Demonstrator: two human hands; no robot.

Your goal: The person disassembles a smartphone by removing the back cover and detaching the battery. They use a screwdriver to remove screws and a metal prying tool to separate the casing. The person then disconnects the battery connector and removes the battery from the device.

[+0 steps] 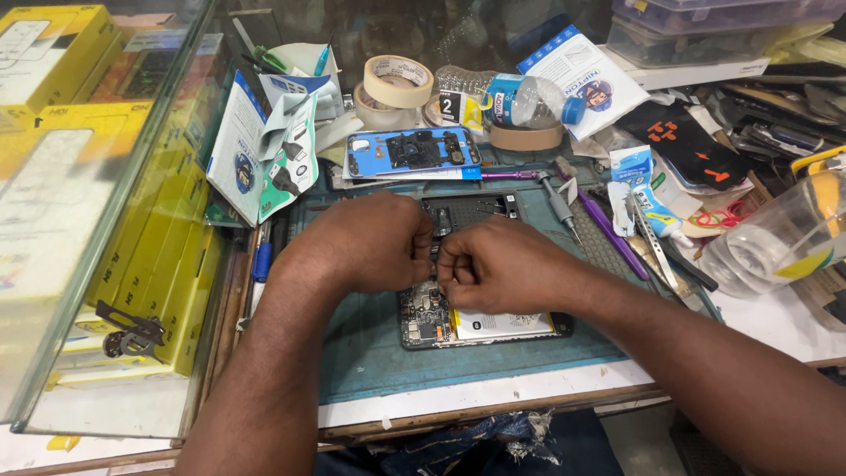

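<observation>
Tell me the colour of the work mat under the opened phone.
Teal green work mat, seen in the head view, under the opened phone.

Opened phone (480, 324), back cover off, lying flat and lengthwise on the teal mat. Circuit board and dark components exposed directly beneath the pinched fingertips (441, 264); white-labelled battery stretching away under the right knuckles. Upper edge hidden behind both fists.
</observation>
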